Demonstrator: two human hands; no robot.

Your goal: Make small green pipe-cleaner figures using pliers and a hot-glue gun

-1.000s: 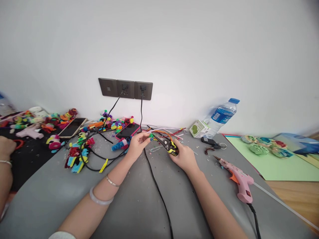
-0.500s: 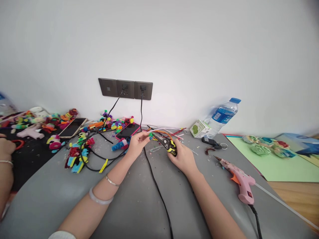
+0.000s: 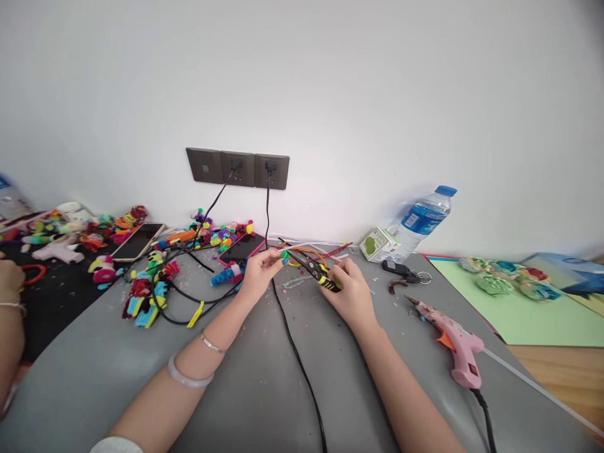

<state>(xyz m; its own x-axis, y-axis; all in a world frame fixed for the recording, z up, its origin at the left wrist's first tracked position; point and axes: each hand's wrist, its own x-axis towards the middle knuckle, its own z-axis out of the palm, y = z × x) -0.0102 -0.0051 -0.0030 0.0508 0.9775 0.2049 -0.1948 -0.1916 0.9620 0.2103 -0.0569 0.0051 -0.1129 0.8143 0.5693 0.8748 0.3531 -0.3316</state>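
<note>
My left hand (image 3: 263, 270) is closed in a pinch, with a small green piece (image 3: 285, 255) showing at the fingertips. The piece looks like a bit of pipe cleaner, but its shape is too small to make out. My right hand (image 3: 350, 290) is wrapped around the yellow-and-black handles of a pair of pliers (image 3: 315, 269). Their dark jaws point left and reach close to the green piece; whether they touch it I cannot tell. Behind the pliers lie several loose pipe cleaners (image 3: 317, 251) in orange, white and red.
A pink glue gun (image 3: 465, 352) lies at right, near keys (image 3: 397, 268), a small box (image 3: 377, 244) and a water bottle (image 3: 421, 221). Black cables (image 3: 295, 352) cross the grey table. At left are pipe-cleaner figures (image 3: 151, 289), phones (image 3: 139, 242) and another person's hand (image 3: 10, 277).
My right hand has turned slightly, its fingers shifting on the handles, and the pliers' jaws look narrower. My left hand stays in place. The other person's hand at left has moved a little.
</note>
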